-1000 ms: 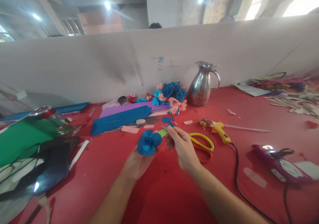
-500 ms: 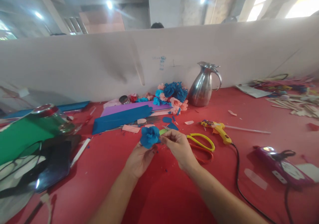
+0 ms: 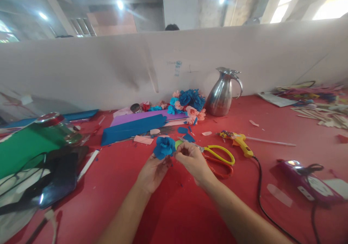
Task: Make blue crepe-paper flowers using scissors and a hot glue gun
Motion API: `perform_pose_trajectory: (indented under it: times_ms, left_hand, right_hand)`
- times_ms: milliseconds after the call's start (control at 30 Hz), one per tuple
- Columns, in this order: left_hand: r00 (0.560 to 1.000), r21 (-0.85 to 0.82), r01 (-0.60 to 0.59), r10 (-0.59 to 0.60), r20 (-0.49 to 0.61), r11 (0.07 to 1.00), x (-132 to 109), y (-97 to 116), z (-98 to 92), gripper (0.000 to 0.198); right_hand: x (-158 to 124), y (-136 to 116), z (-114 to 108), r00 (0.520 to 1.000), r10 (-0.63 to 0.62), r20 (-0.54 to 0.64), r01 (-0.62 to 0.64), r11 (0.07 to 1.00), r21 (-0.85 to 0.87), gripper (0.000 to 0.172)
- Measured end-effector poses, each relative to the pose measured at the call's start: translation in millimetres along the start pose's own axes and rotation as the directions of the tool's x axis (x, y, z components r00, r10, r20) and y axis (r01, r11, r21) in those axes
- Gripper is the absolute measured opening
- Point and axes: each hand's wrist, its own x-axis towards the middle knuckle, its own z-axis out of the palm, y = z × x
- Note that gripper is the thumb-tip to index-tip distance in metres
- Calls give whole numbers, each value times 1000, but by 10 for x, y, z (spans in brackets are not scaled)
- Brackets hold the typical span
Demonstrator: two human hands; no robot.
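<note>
A blue paper flower (image 3: pixel 164 147) is held up by my left hand (image 3: pixel 152 173), whose fingers close on it from below. My right hand (image 3: pixel 193 161) pinches the flower's right edge between thumb and forefinger. Just behind those fingertips shows a small light-green piece (image 3: pixel 178 143), partly covered by the hand. Scissors (image 3: pixel 220 153) with one yellow and one red handle lie on the table right beside my right hand, their blades pointing up and left. Blue paper petals (image 3: pixel 188 138) are scattered beyond the hands.
A hot glue gun (image 3: pixel 241 144) with its cord lies to the right, near a purple power strip (image 3: pixel 310 182). At the back stand a steel jug (image 3: pixel 221 93) and a heap of blue and pink paper flowers (image 3: pixel 190 102). Blue paper sheets (image 3: pixel 133 128) and a glass jar (image 3: pixel 58 128) are left.
The fingers of my right hand have shifted slightly at the flower's edge, and the flower has turned a little. More of the scissor blades shows now.
</note>
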Motion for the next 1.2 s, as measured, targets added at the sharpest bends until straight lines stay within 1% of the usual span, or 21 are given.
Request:
perform_pose_trajectory:
  times_ms: [200, 467, 600, 667, 733, 833, 900, 1033, 1200]
  left_hand:
    - [1000, -54, 26, -26, 17, 998, -16, 14, 24, 29]
    - [999, -83, 26, -24, 30, 996, -15, 0, 10, 28]
    - [999, -80, 23, -20, 31, 997, -9, 0, 6, 26]
    - [999, -81, 22, -19, 28, 996, -12, 6, 12, 28]
    - [999, -69, 29, -27, 30, 997, -17, 12, 18, 32]
    - [999, -42, 32, -30, 45, 999, -17, 12, 18, 33]
    - [998, -35, 23, -21, 60, 999, -11, 5, 7, 33]
    - [998, -44, 9, -6, 61, 999, -2, -8, -11, 31]
    - [998, -43, 17, -14, 55, 999, -16, 4, 27, 28]
  right_hand:
    - [10, 35, -12, 1000, -10, 10, 10, 1000, -11, 7]
    - [8, 30, -2, 1000, -27, -6, 27, 999, -23, 7]
    - [5, 27, -2, 1000, -14, -17, 14, 999, -35, 15]
    - [6, 23, -2, 999, -20, -35, 19, 999, -31, 21]
    - [7, 12, -2, 998, -35, -43, 35, 999, 2, 23]
    - [6, -10, -2, 1000, -30, 1, 30, 999, 44, 23]
    - [4, -18, -4, 999, -21, 24, 20, 999, 31, 24]
    - [3, -9, -11, 1000, -26, 9, 26, 1000, -12, 21]
    - [5, 1, -16, 1000, -26, 11, 26, 1000, -14, 18]
